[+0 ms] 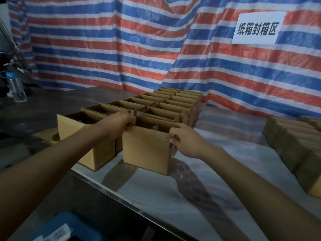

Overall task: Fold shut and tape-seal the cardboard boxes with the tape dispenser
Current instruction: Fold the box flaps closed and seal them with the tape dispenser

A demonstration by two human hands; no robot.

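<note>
— Cardboard boxes [166,105], open at the top, stand in two rows running from near left to far right. What is in them?
— It is too dark inside to tell. The near box [147,148] stands at the front of the right row, close to the near edge of the table [191,197].
— And the hands?
— The left hand [118,125] grips its upper left corner, fingers curled over the rim. The right hand [184,141] pinches the upper right corner, thumb on the front wall.
— What is the table like?
— Pale and shiny. On its right side sits a stack [291,143] of more brown boxes, blurred. Behind hangs a tarp [121,40] striped red, white and blue. At far left stands a clear bottle [16,87] with a blue cap.
— Any writing?
— A white sign [258,28] on the tarp, far right, reads 纸箱封箱区.
</note>
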